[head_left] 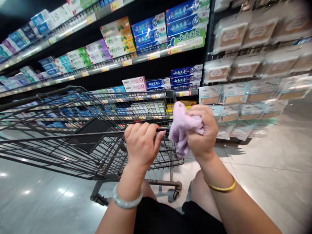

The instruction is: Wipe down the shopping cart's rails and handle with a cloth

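Observation:
A black wire shopping cart [96, 163] stands side-on in front of me. My left hand [141, 144] is closed over its top rail, thumb toward the right; a pale bangle [126, 200] circles that wrist. Bunched in my right hand [204, 132] is a light purple cloth [180, 126], which hangs down beside the cart's right end. Those fingers are curled into a fist around the cloth, and part of it is hidden inside the grip. A gold bangle [223, 188] sits on the right wrist.
Behind the cart, shelves carry rows of toothpaste boxes [149, 33] with price tags along the edges. To the right hang packs of cotton swabs [230, 36] on hooks. A cart wheel [172, 195] rests on the shiny tiled floor [263, 191] near my legs.

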